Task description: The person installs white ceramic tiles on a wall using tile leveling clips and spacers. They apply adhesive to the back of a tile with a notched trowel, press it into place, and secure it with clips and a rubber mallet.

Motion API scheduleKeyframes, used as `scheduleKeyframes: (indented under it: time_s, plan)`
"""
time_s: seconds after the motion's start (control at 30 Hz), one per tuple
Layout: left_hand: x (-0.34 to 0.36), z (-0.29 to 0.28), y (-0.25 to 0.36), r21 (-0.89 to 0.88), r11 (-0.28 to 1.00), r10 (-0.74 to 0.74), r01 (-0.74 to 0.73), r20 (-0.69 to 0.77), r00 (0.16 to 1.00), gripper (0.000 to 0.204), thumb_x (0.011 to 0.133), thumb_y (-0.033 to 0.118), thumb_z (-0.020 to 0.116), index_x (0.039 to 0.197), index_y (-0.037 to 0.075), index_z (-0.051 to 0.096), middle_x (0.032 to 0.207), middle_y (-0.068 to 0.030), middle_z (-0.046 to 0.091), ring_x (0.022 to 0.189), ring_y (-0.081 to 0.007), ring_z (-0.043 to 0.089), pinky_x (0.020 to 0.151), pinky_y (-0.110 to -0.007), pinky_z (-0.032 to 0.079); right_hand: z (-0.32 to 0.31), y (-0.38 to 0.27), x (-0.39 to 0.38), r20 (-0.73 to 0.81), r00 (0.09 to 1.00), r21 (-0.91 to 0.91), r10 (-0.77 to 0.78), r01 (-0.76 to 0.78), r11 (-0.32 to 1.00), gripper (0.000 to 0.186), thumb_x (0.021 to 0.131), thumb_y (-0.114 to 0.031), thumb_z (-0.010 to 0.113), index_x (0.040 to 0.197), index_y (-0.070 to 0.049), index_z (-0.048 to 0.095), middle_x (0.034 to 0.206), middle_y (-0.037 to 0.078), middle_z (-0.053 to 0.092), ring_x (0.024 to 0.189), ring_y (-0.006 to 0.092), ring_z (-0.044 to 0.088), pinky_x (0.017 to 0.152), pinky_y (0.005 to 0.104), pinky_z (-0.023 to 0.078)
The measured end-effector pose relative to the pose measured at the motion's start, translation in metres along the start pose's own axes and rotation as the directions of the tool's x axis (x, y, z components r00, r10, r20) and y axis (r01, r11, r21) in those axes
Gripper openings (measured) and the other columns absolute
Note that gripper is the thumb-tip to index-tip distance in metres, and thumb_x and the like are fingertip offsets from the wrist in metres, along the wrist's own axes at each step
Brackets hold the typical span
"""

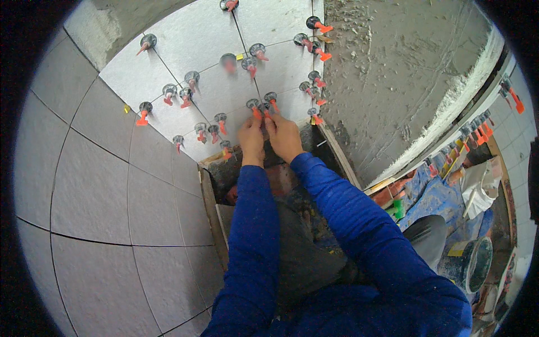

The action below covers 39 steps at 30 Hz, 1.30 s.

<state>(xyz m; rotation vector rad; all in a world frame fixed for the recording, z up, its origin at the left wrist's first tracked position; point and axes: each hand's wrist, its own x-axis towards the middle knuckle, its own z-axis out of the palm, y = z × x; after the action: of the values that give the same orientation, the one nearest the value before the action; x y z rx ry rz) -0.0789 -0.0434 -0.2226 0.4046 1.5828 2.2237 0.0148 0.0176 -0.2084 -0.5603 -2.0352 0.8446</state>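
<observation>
My left hand (251, 139) and my right hand (285, 138) reach side by side to the lower edge of the white tiles (208, 62). The fingers of both are closed around the red T-handles of tile levelers, round dark-grey caps set along the joints. The left hand is at one leveler (254, 105), the right at another (266, 109) close beside it. Just above the right hand, a third leveler (271, 98) stands free. Several more sit along the joints, such as one (191, 78) to the left. My fingertips partly hide the handles.
Large grey tiles (92, 180) fill the left side. Rough grey mortar (393, 84) lies on the right. A wood-edged gap (337, 154) opens below my hands. At the lower right are a bucket (466, 263), a blue sheet (429, 202) and a row of spare levelers (478, 130).
</observation>
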Motion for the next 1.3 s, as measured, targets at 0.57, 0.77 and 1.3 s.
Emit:
scheduleKeyframes:
  time_s: [0.57,0.77,1.3]
  plan:
    - [-0.014,0.030,0.007,0.250,0.927,0.318,-0.278,-0.135,0.938,0.040,0.089,0.033,0.081,0.077,-0.002,0.068,0.072,-0.0025,0.064,0.066,-0.0101,0.054,0.059,-0.031,0.044,-0.017,0.003,0.000,0.125,0.991,0.035,0.039,-0.044,0.998,0.027,0.096,-0.025,0.062,0.108,-0.002,0.070,0.094,0.028,0.070,0.085,0.0473,0.068,0.076,0.0554,0.053]
    - [-0.009,0.032,0.008,0.207,0.961,0.217,-0.183,-0.151,0.964,0.037,0.089,0.031,0.081,0.075,0.000,0.067,0.071,-0.0013,0.062,0.063,-0.0095,0.050,0.056,-0.031,0.041,-0.031,0.006,0.006,0.421,0.863,0.388,0.280,-0.450,0.805,0.040,0.101,-0.031,0.057,0.112,0.006,0.066,0.093,0.030,0.069,0.083,0.0489,0.067,0.074,0.0505,0.053]
    - [-0.011,0.032,0.010,0.377,0.894,0.312,-0.241,-0.138,0.940,0.039,0.092,0.031,0.076,0.082,-0.007,0.071,0.068,-0.0062,0.065,0.064,-0.0118,0.054,0.059,-0.034,0.044,0.009,0.019,0.006,0.216,0.933,0.453,0.288,-0.357,0.817,0.038,0.102,-0.029,0.050,0.099,0.004,0.068,0.086,0.022,0.070,0.077,0.0417,0.066,0.069,0.0499,0.050]
